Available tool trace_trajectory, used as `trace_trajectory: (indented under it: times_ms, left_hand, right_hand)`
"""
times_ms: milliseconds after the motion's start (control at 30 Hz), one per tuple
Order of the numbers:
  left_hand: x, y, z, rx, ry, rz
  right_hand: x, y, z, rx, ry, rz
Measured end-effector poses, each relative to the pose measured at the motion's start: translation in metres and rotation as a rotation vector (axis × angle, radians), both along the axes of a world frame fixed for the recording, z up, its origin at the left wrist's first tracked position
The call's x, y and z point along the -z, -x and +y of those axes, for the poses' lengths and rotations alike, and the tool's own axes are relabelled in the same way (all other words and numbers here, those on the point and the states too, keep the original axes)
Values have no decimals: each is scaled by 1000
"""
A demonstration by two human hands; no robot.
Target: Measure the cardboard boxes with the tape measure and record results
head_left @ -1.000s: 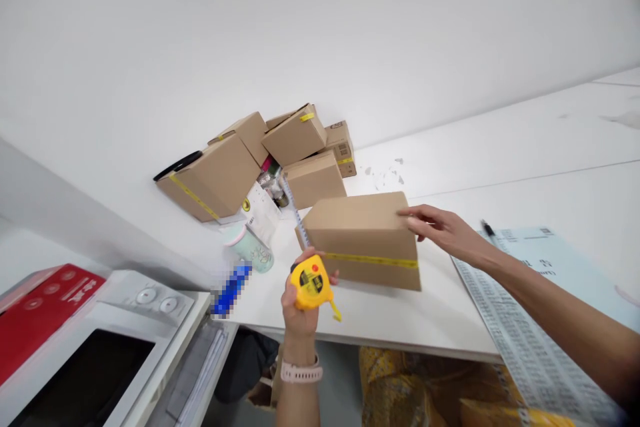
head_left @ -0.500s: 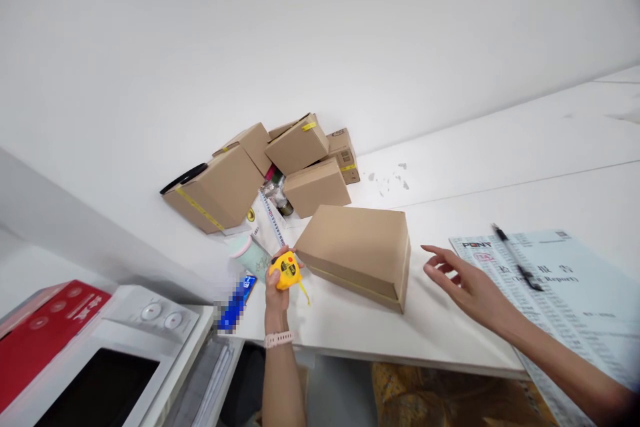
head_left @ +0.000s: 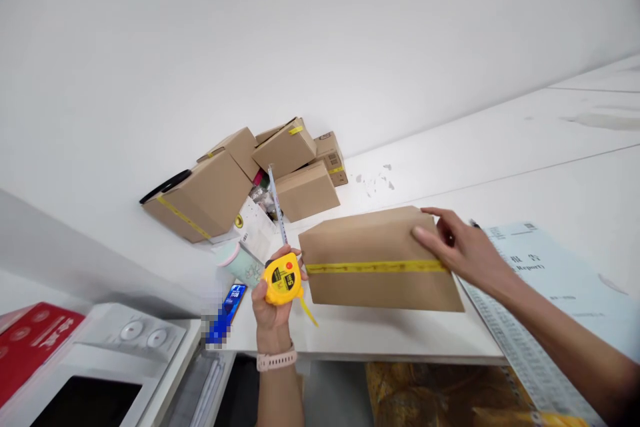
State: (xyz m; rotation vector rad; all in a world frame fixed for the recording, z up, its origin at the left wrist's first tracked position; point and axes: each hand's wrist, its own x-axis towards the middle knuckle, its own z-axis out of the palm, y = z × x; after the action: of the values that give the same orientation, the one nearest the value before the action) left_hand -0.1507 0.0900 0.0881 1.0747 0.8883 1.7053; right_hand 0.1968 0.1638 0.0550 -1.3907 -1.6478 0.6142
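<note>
My left hand (head_left: 274, 300) is closed around a yellow tape measure (head_left: 283, 279). A length of its blade (head_left: 279, 210) sticks out upward toward the stacked boxes, and a yellow strap dangles from the case. A few of the left fingers reach the near left end of a cardboard box (head_left: 370, 240). My right hand (head_left: 453, 240) grips that box at its upper right end, thumb on the top face. The box is tipped, so its side with a yellow tape strip (head_left: 375, 268) faces me.
Several cardboard boxes (head_left: 220, 190) are piled against the wall. A pale green cup (head_left: 240, 263) lies on its side near a phone (head_left: 234, 300). At right is a light blue printed report (head_left: 540, 280). A white microwave (head_left: 100, 347) with a red box (head_left: 40, 340) stands lower left.
My right hand has moved left from open air and taken hold of the box. The box has tilted, bringing its taped side into view. The tape measure stays in my left hand.
</note>
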Motion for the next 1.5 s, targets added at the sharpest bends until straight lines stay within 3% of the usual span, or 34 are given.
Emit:
trace_trajectory:
  times_ms: [67,167,267,333,467,600,767,933,1067,1300,1500]
  left_hand:
    - [-9,-15,-4,21,1,19]
    - [-8,-44,-18,18,14,97]
    - [9,-80,-46,7,68,184]
    - [26,-105,-67,121,142,116]
    - [51,-149,-91,291,300,-49]
    - [49,-173,-84,332,381,-131]
    - [36,-179,-68,270,404,-201]
    - [23,-178,-69,290,431,-225]
    - [16,-175,-70,308,426,-255]
    - [30,-169,-73,403,381,-284]
    - [41,-170,-79,433,367,-279]
  right_hand:
    - [-14,-7,22,63,26,-65]
    - [-24,-7,51,42,-161,-117]
    - [-29,4,70,-164,-320,-186]
    - [-31,12,77,-271,-320,-244]
    - [-32,21,84,-236,-292,-402]
    - [-29,24,85,-146,-242,-587]
    - [-31,29,92,-239,-257,-608]
    - [-38,38,109,-477,-227,-392]
    - [-35,43,119,-564,-148,-391]
    - [-33,41,114,-548,51,-414]
    - [-43,44,103,-524,98,-418]
